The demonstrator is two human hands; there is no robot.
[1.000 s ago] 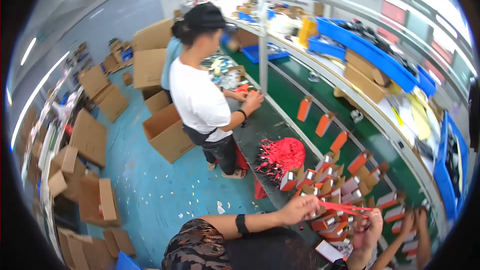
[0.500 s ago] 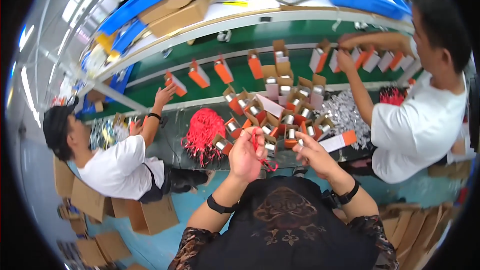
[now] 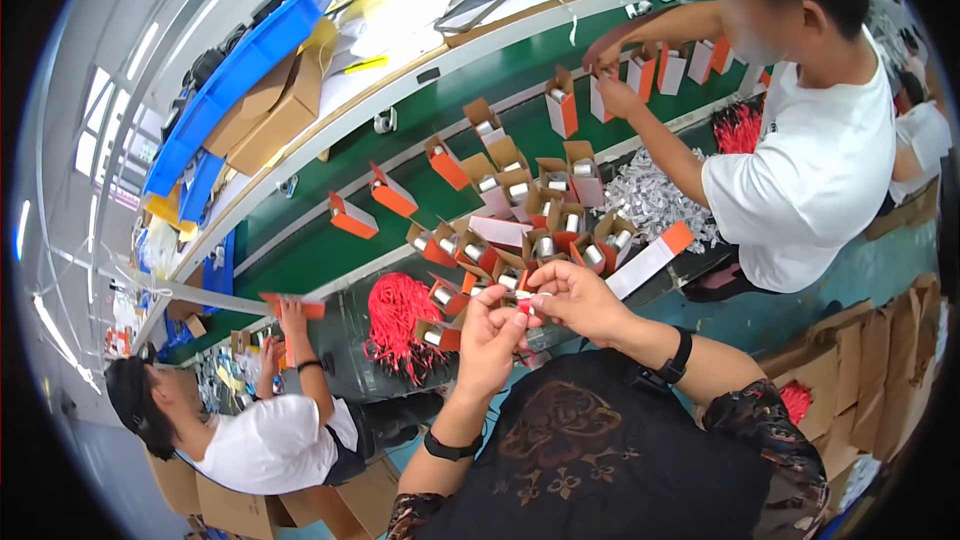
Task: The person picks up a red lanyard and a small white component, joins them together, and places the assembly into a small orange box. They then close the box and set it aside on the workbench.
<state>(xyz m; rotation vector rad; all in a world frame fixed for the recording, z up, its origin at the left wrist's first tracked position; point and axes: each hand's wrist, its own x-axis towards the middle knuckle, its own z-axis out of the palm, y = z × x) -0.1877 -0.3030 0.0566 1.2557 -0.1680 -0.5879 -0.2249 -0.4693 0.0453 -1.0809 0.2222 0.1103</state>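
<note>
My left hand [image 3: 490,348] is closed, its thumb and fingertips pinching a red cord [image 3: 525,308], part of which dangles below. My right hand [image 3: 585,302] is also closed, its fingertips meeting the left ones around a small white piece [image 3: 532,297] too small to name. Just beyond my hands stand several open orange-and-white boxes [image 3: 476,252] with silvery cylinders inside. A heap of red cords [image 3: 400,318] lies left of them on the dark table.
A pile of small silvery-white pieces [image 3: 650,190] lies right of the boxes. Behind runs a green conveyor [image 3: 330,175] carrying more boxes. One co-worker [image 3: 800,140] handles boxes at the right; another [image 3: 270,430] lifts a box at the left. Cardboard [image 3: 880,370] stands at lower right.
My hands have come together; half a second ago they were apart, the left holding the red cord. My view has turned right. The left co-worker has taken a box off the conveyor.
</note>
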